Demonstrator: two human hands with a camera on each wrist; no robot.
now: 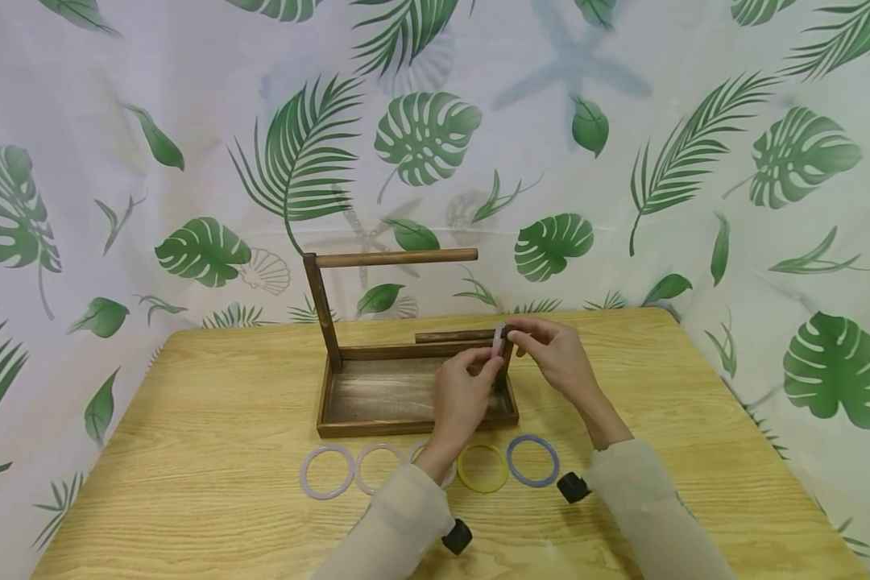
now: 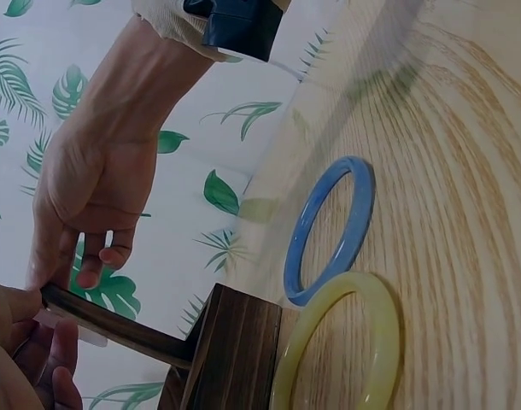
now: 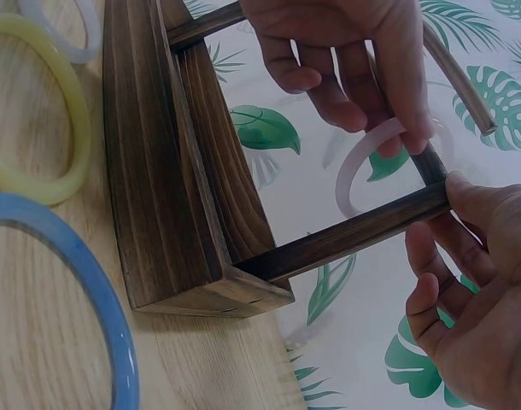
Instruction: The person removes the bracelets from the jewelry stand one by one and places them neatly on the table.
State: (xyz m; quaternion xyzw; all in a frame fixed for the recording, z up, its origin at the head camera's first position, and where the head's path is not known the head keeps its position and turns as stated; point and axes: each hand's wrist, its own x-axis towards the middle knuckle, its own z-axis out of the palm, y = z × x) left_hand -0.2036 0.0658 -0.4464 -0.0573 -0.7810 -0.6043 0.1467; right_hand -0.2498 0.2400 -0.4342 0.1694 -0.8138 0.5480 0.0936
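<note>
My left hand [image 1: 462, 395] pinches a pale pink bangle [image 3: 356, 166] between thumb and fingers. The bangle stands upright and appears to be around the lower bar [image 1: 449, 337] of a dark wooden bangle stand [image 1: 416, 428], close to the right post. With thumb and fingers, my right hand [image 1: 560, 358] pinches the top of that post [image 3: 354, 231], where the bar joins it. On the left, a taller post [image 1: 322, 314] carries a higher bar [image 1: 399, 258]. Both bars are side by side in the head view, with their far ends free.
Several bangles lie in a row before the stand's tray: a lavender one [image 1: 304, 471], pale ones partly behind my left arm, a yellow one [image 1: 483, 489] and a blue one [image 1: 532, 483]. The wooden table [image 1: 203, 451] meets a leaf-patterned cloth [image 1: 420, 64] behind.
</note>
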